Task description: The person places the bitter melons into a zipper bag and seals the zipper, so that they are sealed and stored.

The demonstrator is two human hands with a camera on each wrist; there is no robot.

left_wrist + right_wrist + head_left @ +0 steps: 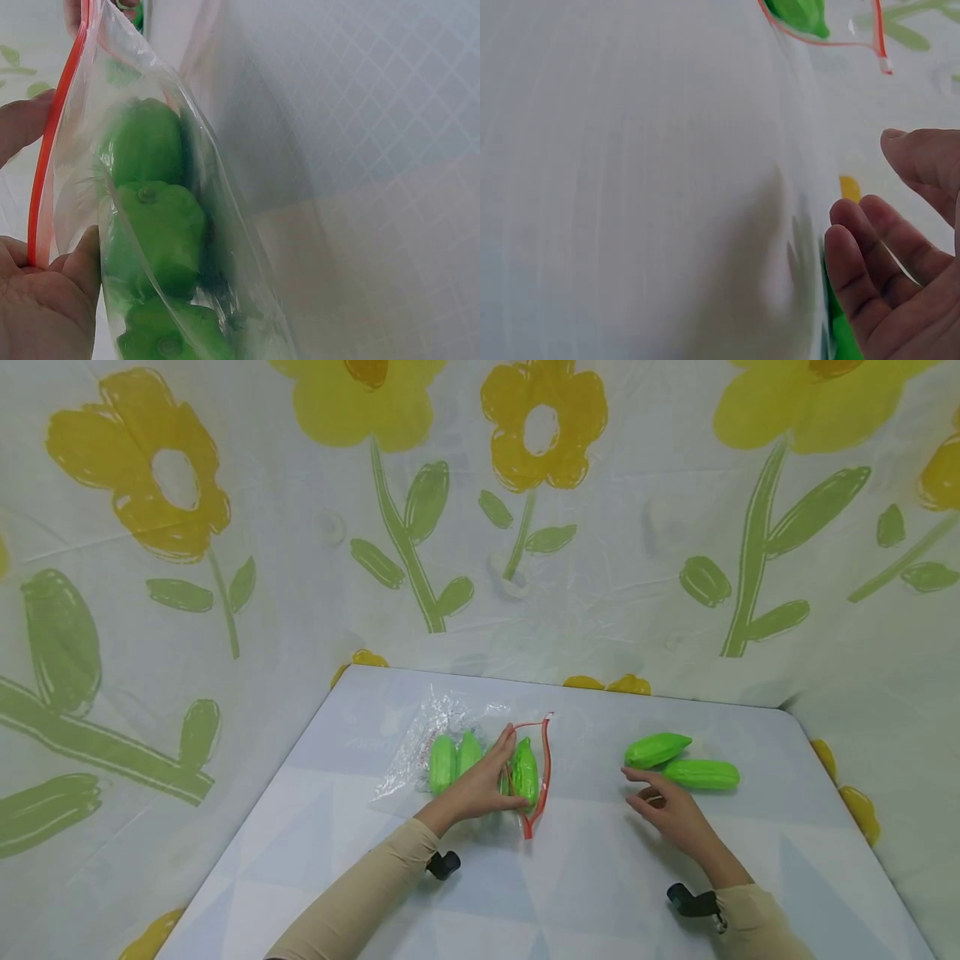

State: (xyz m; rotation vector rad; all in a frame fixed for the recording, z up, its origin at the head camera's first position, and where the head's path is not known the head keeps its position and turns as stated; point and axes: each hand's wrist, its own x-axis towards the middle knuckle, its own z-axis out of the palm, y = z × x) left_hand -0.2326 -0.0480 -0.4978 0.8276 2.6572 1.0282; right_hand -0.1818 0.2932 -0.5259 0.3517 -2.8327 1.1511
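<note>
Zip bag [480,752] lies on desk [585,893], left hand [480,789] pinching its red-edged mouth open over green toy gourds [154,225] inside, right hand [667,806] fingers relaxed, empty, beside two loose gourds [678,762].

Bright, even light, soft shadows – wrist views blurred up close, head view bowed at edges.

The head view looks forward and down from above onto the pale tabletop [585,877], taking in both arms. The left wrist view sits very close against the clear plastic zip bag with the red seal [157,225] [536,768]. The right wrist view skims low across the table toward what seems to be that same bag's mouth [832,30].
</note>
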